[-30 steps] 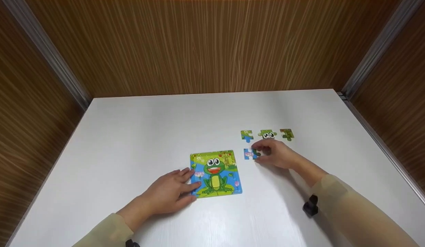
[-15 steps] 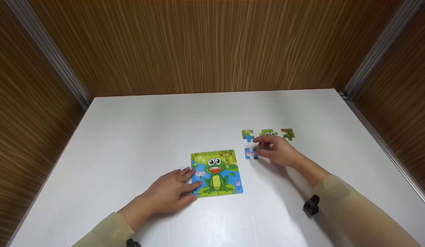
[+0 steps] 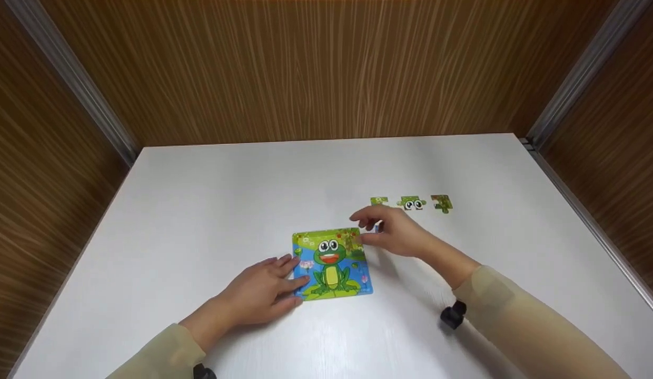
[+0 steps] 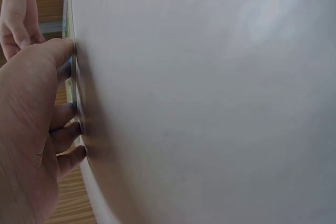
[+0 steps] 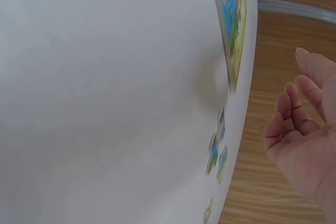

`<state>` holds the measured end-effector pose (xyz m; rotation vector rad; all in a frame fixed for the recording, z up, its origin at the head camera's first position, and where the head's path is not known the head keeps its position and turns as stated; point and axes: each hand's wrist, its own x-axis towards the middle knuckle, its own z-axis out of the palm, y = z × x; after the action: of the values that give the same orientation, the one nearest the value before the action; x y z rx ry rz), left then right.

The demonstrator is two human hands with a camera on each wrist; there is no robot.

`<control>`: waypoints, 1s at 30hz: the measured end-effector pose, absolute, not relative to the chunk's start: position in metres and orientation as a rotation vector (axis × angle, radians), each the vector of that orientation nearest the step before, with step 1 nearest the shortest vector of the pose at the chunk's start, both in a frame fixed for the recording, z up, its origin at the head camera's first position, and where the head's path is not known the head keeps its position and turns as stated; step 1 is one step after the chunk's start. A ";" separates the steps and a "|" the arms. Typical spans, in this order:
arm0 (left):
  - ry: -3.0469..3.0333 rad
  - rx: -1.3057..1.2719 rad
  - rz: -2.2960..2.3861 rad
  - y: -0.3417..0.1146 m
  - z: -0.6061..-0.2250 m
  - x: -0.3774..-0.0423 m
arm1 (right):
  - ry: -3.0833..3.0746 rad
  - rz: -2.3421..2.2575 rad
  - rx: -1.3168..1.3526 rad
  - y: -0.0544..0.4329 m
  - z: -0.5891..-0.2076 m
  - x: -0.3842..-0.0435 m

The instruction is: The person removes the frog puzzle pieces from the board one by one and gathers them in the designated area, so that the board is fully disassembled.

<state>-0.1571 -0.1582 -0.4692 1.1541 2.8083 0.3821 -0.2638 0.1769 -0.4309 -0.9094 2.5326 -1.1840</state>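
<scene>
A square puzzle board [image 3: 337, 263] with a green frog picture lies on the white table. My left hand [image 3: 260, 292] rests at its left side, with extended fingertips on the board's edge; in the left wrist view this hand [image 4: 31, 114] touches the thin edge too. My right hand [image 3: 395, 231] hovers over the board's upper right corner, fingers loosely bent. The right wrist view shows nothing between the fingers of this hand [image 5: 304, 114]. Beyond it lie a frog-eyes puzzle piece [image 3: 412, 203], a brown-green piece [image 3: 442, 202] and a green piece [image 3: 379, 200], partly hidden by the hand.
A blue bit of another puzzle piece [image 3: 377, 228] shows through the right hand's finger gap. Several loose pieces [image 5: 214, 148] lie on the table in the right wrist view. Wood-grain panels [image 3: 326, 68] enclose the white table [image 3: 226, 189] at the back and sides.
My right hand has let go of the blue-pink puzzle piece on the table and moved left towards the board's upper right corner. The left hand stays at the board.
</scene>
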 end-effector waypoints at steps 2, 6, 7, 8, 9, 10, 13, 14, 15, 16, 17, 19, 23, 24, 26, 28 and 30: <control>2.809 1.155 0.378 -0.159 -0.469 -0.157 | 2.506 -1.178 -0.948 0.167 -0.432 -0.262; 2.806 1.152 0.375 -0.159 -0.469 -0.157 | 2.443 -1.155 -0.993 0.151 -0.437 -0.258; 2.806 1.152 0.373 -0.159 -0.469 -0.157 | 2.433 -1.141 -0.993 0.148 -0.439 -0.257; 2.805 1.151 0.375 -0.159 -0.469 -0.157 | 2.425 -1.120 -0.984 0.145 -0.441 -0.256; 2.803 1.148 0.379 -0.159 -0.469 -0.157 | 2.417 -1.099 -0.975 0.143 -0.443 -0.255; 2.802 1.147 0.380 -0.160 -0.469 -0.157 | 2.410 -1.077 -0.966 0.141 -0.445 -0.254; 2.797 1.143 0.387 -0.160 -0.469 -0.157 | 2.385 -1.017 -0.933 0.137 -0.450 -0.252; 2.796 1.140 0.391 -0.160 -0.469 -0.157 | 2.377 -1.005 -0.921 0.136 -0.452 -0.251; 2.796 1.140 0.389 -0.160 -0.469 -0.157 | 2.370 -0.999 -0.911 0.136 -0.454 -0.251; 2.797 1.140 0.386 -0.159 -0.470 -0.156 | 2.365 -0.995 -0.903 0.136 -0.456 -0.251; 2.798 1.142 0.380 -0.159 -0.470 -0.156 | 2.363 -0.991 -0.891 0.136 -0.457 -0.251; 2.804 1.150 0.365 -0.159 -0.470 -0.156 | 2.360 -0.989 -0.871 0.136 -0.459 -0.251; 2.825 1.179 0.303 -0.157 -0.469 -0.155 | 2.351 -0.976 -0.871 0.136 -0.461 -0.251; 2.829 1.188 0.290 -0.156 -0.468 -0.155 | 2.346 -0.977 -0.877 0.136 -0.461 -0.251; 2.835 1.208 0.263 -0.155 -0.466 -0.154 | 2.338 -0.979 -0.888 0.137 -0.460 -0.252; 2.836 1.229 0.246 -0.153 -0.464 -0.153 | 2.330 -0.984 -0.897 0.137 -0.460 -0.252; 2.831 1.247 0.248 -0.151 -0.463 -0.152 | 2.323 -0.988 -0.903 0.137 -0.459 -0.252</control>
<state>-0.1523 -0.1507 -0.4626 1.2470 2.8313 0.2482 -0.2520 0.1375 -0.4594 -0.9027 2.3229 -0.9879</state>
